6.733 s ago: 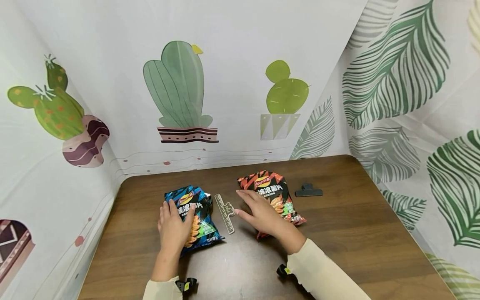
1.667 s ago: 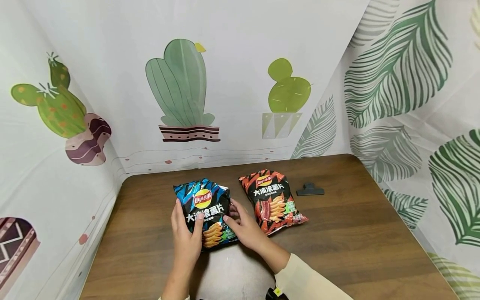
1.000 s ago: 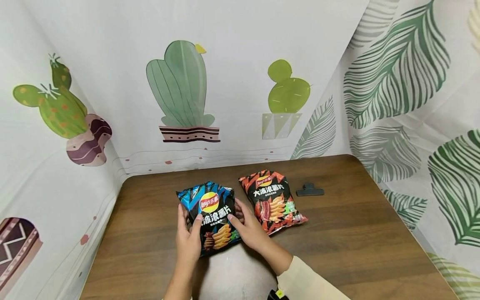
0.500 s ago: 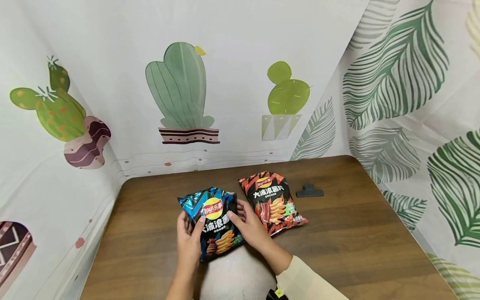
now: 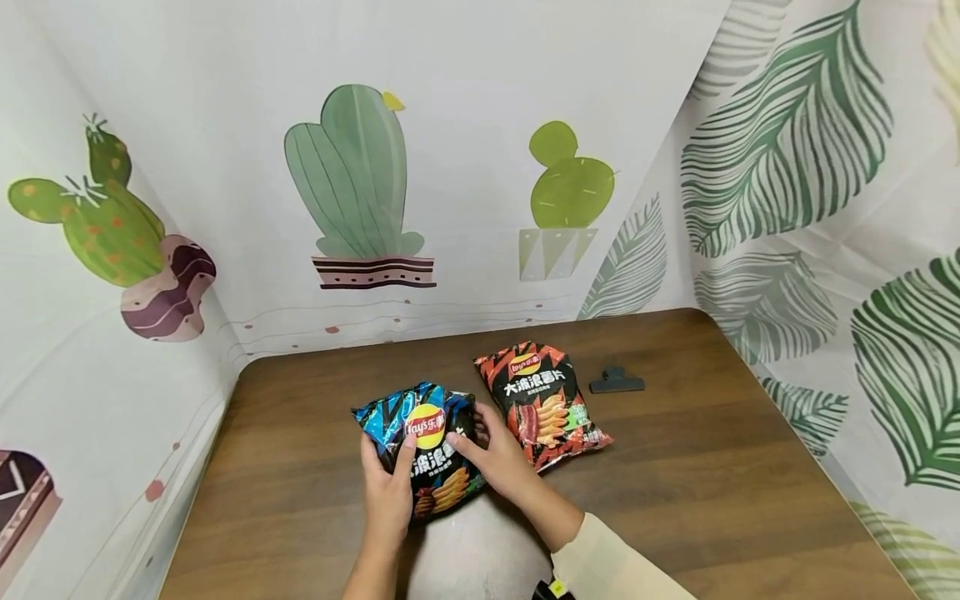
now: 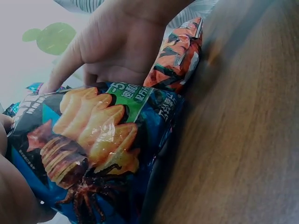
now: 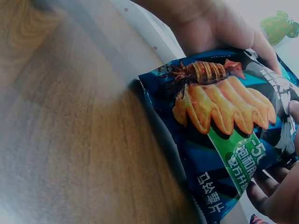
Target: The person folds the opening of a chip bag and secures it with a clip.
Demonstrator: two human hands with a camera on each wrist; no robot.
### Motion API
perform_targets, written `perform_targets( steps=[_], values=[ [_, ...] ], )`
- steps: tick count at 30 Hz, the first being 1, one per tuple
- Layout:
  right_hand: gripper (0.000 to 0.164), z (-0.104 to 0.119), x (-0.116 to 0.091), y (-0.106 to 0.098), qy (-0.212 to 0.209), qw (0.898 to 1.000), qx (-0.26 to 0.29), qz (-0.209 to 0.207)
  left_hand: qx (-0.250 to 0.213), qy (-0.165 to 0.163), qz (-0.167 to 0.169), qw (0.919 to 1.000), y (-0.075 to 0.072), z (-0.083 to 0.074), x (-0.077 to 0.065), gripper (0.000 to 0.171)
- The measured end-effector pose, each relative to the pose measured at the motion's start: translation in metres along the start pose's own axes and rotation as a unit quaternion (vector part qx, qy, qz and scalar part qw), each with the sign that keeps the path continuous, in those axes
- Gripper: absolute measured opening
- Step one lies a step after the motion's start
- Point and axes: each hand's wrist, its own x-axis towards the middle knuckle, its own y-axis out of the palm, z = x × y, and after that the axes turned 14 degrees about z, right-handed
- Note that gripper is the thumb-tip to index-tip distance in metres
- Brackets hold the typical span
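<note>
A blue and black bag of Lay's chips (image 5: 438,450) is held by both hands over the near middle of the table. My left hand (image 5: 390,496) grips its left side, thumb across the front. My right hand (image 5: 498,454) grips the right side, thumb on the front and fingers curled round the edge. In the left wrist view the chip bag (image 6: 98,126) is tilted, its bottom edge close to the wood. From the right wrist, the printed front of the bag (image 7: 224,107) shows between the two hands. The bag's back is hidden.
A red and black bag of Lay's chips (image 5: 543,408) lies just right of my right hand. Farther right is a black clip (image 5: 617,383). The wooden table (image 5: 712,467) ends at a printed cloth (image 5: 480,167) behind and at the sides.
The blue chip bag, earlier flat at the left, has been gripped by both hands, moved right and tilted, lately lowered slightly towards me. A ruler-marked clip seen earlier between the bags is out of sight.
</note>
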Motion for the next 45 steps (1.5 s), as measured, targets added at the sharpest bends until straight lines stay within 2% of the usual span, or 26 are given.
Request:
perform_targets(
  steps=[12,18,24,33,39,42,45],
  values=[
    [0.052,-0.005,0.0,-0.002,-0.02,0.999,0.0,-0.03,0.007,0.003,-0.012,0.9999,0.002,0.002,0.002,0.062],
    [0.028,-0.005,0.002,-0.005,-0.05,0.998,0.03,-0.029,0.01,0.011,-0.017,0.9997,0.003,0.001,0.003,0.062],
    [0.015,-0.002,0.003,-0.006,-0.066,0.995,0.059,-0.037,0.005,0.007,-0.013,0.9999,0.003,0.0,0.002,0.059],
    [0.01,-0.002,0.005,-0.01,-0.066,0.995,0.048,-0.058,-0.012,0.005,-0.005,0.9999,-0.001,0.0,0.001,0.056],
    [0.012,-0.004,0.008,-0.016,-0.073,0.995,0.036,-0.052,-0.009,0.009,0.0,0.9999,-0.001,-0.001,0.002,0.055],
    [0.013,-0.005,0.009,-0.018,-0.073,0.996,0.036,-0.047,-0.004,0.005,0.0,1.0,-0.001,-0.003,0.003,0.059],
    [0.013,-0.006,0.01,-0.019,-0.073,0.996,0.039,-0.044,-0.003,0.015,-0.008,0.9999,-0.004,-0.008,0.004,0.068]
  ],
)
